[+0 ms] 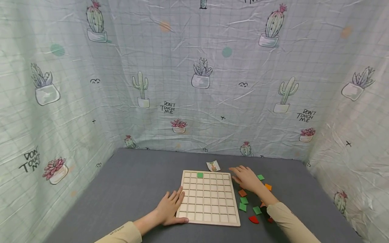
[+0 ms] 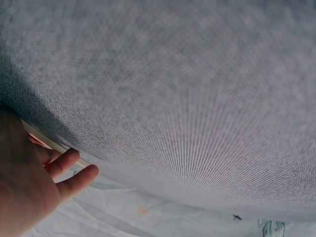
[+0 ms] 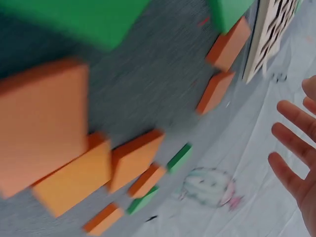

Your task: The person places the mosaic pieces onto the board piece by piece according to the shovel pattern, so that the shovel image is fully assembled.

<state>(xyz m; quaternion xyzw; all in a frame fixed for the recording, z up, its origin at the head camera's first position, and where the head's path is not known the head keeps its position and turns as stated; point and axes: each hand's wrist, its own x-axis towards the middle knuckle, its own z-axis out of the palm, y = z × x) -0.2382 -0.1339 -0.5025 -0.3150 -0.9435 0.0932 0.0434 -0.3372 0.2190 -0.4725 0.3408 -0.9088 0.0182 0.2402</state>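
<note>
A pale wooden grid board [image 1: 211,199] lies on the grey table, with one green square tile [image 1: 200,175] in its far row. My left hand [image 1: 171,206] rests along the board's left edge, fingers extended and thumb near the front-left corner. In the left wrist view that hand [image 2: 37,182] shows its fingers spread beside the board's rim. Just past the board's right edge, my right hand [image 1: 247,179] reaches forward with fingers stretched out and no piece visible in them. The right wrist view shows its fingers [image 3: 294,148] apart, above and away from the scattered pieces.
Several green, orange and red pieces lie right of the board, among them an orange tile [image 1: 242,193], a green tile [image 1: 257,210] and a red curved piece [image 1: 253,219]. A small patterned card [image 1: 213,166] lies behind the board. A cactus-print curtain [image 1: 200,111] encloses the table.
</note>
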